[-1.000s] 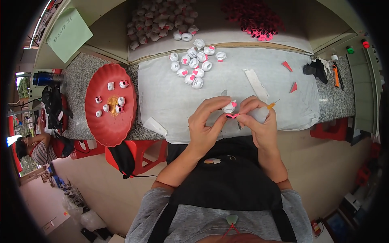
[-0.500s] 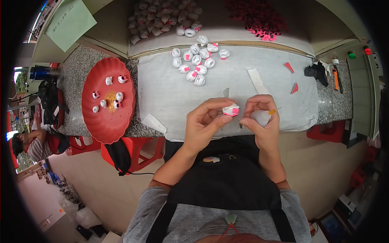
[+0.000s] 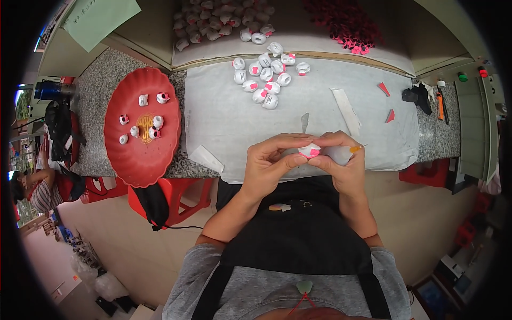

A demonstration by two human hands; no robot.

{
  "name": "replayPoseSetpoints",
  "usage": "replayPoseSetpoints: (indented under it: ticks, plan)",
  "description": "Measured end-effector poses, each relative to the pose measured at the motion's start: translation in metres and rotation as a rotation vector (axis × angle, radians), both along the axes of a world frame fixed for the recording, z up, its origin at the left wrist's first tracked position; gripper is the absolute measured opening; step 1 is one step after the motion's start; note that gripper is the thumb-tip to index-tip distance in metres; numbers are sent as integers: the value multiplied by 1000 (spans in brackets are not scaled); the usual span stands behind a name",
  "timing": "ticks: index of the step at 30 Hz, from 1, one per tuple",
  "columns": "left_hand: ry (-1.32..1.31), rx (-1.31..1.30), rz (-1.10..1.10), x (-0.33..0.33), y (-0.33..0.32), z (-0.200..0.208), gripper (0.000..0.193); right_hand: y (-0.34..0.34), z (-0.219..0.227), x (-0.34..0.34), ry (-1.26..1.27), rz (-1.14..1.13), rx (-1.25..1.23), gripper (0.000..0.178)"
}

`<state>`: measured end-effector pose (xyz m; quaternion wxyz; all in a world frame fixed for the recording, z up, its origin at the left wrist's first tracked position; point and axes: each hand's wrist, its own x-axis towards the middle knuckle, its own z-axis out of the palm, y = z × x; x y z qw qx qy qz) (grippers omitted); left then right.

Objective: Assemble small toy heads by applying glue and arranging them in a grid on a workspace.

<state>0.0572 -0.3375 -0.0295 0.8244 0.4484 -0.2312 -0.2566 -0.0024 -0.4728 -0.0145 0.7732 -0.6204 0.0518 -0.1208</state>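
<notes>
Over the near part of the white work sheet (image 3: 224, 117), my left hand (image 3: 269, 162) pinches a small round white piece with a pink bow-like patch and a pink lower edge (image 3: 309, 151). The fingertips of my right hand (image 3: 346, 170) press on the same piece from the other side. A translucent squeeze bottle (image 3: 340, 155) with a yellow needle tip (image 3: 356, 149) stays tucked in my right hand, its needle aimed away to the right. Just beyond my fingers lies a thin grey blade-like strip (image 3: 305, 122). Several similar white-and-pink pieces (image 3: 266, 74) sit farther back.
A red scalloped tray (image 3: 125, 165) holding several small pieces stands at left. The shelf behind carries heaps of white pieces (image 3: 213, 21) and dark-pink parts (image 3: 352, 32). Paper strips (image 3: 345, 109), red scraps (image 3: 390, 115) and an orange cutter (image 3: 440, 104) lie right. Another person (image 3: 45, 186) is far left.
My right hand has moved left to meet my left hand, and its fingertips now touch the white piece. The bottle stays in my right hand. The view has shifted slightly.
</notes>
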Motion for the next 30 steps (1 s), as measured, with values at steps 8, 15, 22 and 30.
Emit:
replayPoseSetpoints:
  ticks: [8,15,22,30]
  plan:
    - [-37,164,110,0,5,3,26,5,13,6,179,-20,20,24]
    - [-97,165,259,0,12,3,25,19,11,17,185,3,9,25]
    - [-41,-54,67,6,23,1,25,25,24,8,257,-14,-15,23]
    - [-248,260,519,5,63,9,19,62,16,36,211,164,-217,37]
